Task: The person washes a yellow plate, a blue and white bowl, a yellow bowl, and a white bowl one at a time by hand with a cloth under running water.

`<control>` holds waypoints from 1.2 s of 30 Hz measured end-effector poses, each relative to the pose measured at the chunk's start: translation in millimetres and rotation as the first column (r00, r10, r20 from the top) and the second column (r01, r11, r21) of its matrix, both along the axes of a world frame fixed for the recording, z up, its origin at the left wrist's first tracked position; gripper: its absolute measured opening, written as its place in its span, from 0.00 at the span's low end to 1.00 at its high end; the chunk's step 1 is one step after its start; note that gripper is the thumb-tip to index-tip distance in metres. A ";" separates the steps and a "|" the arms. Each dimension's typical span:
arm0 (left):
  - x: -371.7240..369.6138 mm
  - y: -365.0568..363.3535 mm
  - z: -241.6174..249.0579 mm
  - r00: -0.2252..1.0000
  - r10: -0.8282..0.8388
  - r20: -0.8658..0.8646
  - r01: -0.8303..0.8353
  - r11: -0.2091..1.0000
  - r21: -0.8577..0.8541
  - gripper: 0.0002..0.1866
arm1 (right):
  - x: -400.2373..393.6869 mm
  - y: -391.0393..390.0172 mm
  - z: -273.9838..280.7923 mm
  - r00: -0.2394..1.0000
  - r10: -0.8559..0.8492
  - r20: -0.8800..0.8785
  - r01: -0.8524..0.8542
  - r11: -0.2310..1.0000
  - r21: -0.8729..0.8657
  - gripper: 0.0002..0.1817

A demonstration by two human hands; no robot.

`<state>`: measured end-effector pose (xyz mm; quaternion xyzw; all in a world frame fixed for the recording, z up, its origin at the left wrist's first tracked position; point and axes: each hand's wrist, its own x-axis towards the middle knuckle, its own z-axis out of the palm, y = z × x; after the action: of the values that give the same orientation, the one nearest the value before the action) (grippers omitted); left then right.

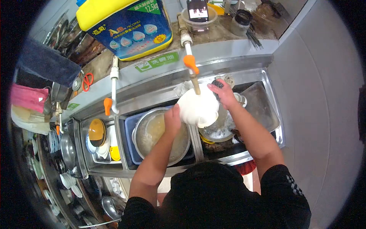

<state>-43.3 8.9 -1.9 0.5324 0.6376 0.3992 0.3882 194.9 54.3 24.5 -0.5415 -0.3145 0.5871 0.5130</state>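
My left hand (173, 119) grips the left edge of a white dish (198, 106), which is tilted and washed out by glare under the middle tap (190, 65). Its fingers are partly hidden by the dish. My right hand (224, 94) is closed on a dark scouring pad (217, 84) at the dish's upper right edge. Under the dish, partly covered by it, a metal basin (217, 135) with suds sits in the right sink. A large round pot (138, 133) of cloudy water stands in a blue tub (129, 144) below my left hand.
A big detergent jug (129, 32) and a phone (198, 11) in a clear tub stand on the back ledge. An orange-handled tap (108, 106) hangs at left. Dishes and an amber bowl (97, 131) fill the left sink. A metal tray (261, 107) leans at right.
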 end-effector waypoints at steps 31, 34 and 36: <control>40.2 19.8 27.7 0.942 -0.115 -0.316 0.079 0.989 -0.123 0.29 | -84.9 -55.1 -0.3 0.420 -0.274 0.865 -0.370 0.819 0.439 0.17; 43.4 16.4 34.4 0.934 -0.153 -0.322 0.111 0.983 -0.145 0.30 | -49.9 -21.7 -21.6 0.580 0.115 0.806 -0.330 0.938 0.104 0.17; 48.1 8.4 33.3 0.916 -0.106 -0.387 0.088 0.994 -0.064 0.31 | -23.1 -3.3 -12.9 0.624 0.520 0.583 -0.377 0.854 -0.359 0.17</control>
<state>4.8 17.3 31.4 0.6230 0.6838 0.2512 0.2851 171.8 51.0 11.6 -0.6659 -0.5393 0.4943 0.1460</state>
